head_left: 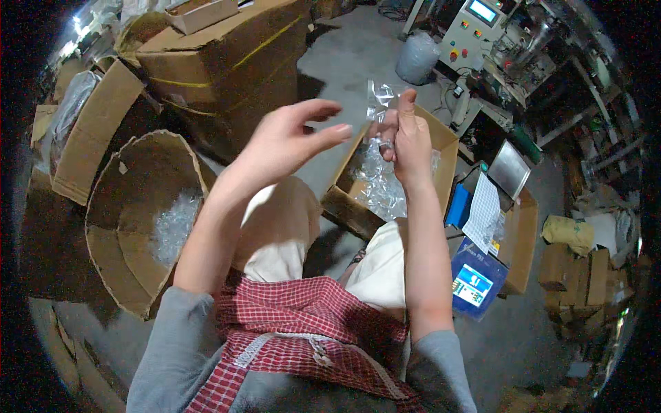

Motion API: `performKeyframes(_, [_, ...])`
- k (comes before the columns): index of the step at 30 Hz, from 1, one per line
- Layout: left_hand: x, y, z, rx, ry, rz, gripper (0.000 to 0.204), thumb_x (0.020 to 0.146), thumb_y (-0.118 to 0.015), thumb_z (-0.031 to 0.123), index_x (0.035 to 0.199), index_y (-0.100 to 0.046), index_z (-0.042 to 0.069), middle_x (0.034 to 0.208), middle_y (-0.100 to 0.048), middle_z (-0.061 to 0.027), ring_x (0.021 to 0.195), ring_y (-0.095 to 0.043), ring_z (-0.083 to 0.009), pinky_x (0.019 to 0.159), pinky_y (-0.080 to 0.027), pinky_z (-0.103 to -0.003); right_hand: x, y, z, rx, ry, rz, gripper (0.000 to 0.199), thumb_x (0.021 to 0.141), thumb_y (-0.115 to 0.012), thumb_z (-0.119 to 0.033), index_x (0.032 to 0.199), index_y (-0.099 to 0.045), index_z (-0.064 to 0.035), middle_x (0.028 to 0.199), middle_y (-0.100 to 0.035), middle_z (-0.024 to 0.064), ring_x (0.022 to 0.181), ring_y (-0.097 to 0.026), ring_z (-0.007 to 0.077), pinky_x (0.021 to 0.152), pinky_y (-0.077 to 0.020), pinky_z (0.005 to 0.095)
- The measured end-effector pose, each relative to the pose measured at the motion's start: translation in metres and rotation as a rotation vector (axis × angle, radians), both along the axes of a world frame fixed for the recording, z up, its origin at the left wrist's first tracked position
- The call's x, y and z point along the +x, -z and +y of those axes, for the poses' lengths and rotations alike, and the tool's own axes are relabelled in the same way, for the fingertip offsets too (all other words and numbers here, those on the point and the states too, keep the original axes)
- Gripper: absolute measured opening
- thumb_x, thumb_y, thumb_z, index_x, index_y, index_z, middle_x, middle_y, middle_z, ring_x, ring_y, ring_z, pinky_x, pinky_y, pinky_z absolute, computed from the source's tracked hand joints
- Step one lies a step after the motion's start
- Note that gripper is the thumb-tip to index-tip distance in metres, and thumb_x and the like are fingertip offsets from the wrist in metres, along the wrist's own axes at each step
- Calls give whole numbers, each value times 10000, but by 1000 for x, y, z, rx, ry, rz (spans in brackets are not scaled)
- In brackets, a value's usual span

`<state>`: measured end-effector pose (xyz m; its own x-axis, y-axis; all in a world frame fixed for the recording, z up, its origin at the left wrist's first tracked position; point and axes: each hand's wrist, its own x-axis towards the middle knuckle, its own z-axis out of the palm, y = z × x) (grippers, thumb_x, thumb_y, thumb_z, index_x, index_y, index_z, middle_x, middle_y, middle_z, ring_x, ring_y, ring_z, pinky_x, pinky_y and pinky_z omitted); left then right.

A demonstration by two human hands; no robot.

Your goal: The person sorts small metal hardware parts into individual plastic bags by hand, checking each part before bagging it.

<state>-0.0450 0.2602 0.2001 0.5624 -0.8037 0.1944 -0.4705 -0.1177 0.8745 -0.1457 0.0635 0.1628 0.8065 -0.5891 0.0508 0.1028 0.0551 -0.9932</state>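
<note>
Pinching a small clear plastic bag (380,96) between thumb and curled fingers, the right hand (407,138) is raised above an open cardboard box (441,148) that stands on the concrete floor (358,55) in front of the person's knees. The bag sticks up from the grip, crumpled and glossy, and more clear bags (379,182) lie heaped against the box's near wall. The left hand (289,141) hovers just beside it, empty, fingers spread apart and stretched toward the right hand without touching the bag. At the left edge of the floor a round cardboard drum (131,206) lies tilted, with clear plastic pieces inside it. Behind it stand large taped cartons (227,62). To the right of the open box rest a blue scale (478,279) and a sheet of paper (483,213). A red checked apron (303,330) covers the lap.
</note>
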Motion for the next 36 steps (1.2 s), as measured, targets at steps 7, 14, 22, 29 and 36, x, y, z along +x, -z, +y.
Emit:
performKeyframes(7, [3, 7, -64, -104, 377, 330, 460, 848, -713, 314, 1170, -639, -5, 1032, -676, -56, 975, -576, -119, 899, -425, -265, -10, -5, 2, -248, 85, -78, 767, 903, -366, -721, 696, -635, -34, 451, -455, 5, 366, -418, 74, 371, -317, 213])
performKeyframes(14, [22, 11, -135, -356, 346, 780, 279, 912, -557, 153, 1130, -590, -19, 1031, -661, -136, 947, -638, -220, 825, -522, -332, -21, -14, -50, -384, -140, 228, 744, 935, -377, -668, 973, -691, 5, 624, -646, 99, 452, -557, 120, 480, -447, 242])
performKeyframes(22, [53, 75, -183, -318, 26, 964, 384, 892, -527, 28, 1275, -546, 61, 996, -568, -76, 838, -595, -171, 698, -527, -253, 2, 149, -205, -306, 154, 326, 250, 860, -591, -119, 1083, -649, -23, 800, -677, 82, 591, -637, 144, 526, -508, 285])
performKeyframes(29, [64, 97, -188, -161, 14, 737, 399, 799, -690, 106, 1182, -596, 40, 911, -562, -17, 743, -514, -106, 704, -414, -250, -11, 393, -199, -955, -332, 1193, 536, 682, -770, -225, 1165, -624, -42, 1187, -623, 215, 1108, -593, 363, 944, -487, 426])
performKeyframes(36, [71, 99, -175, -67, 29, 718, 285, 843, -669, 238, 1041, -645, 34, 835, -573, 7, 769, -533, -102, 718, -422, -259, -41, 424, -230, -1030, -53, 1205, 332, 742, -720, -250, 989, -684, -30, 930, -691, 191, 964, -660, 337, 897, -499, 402])
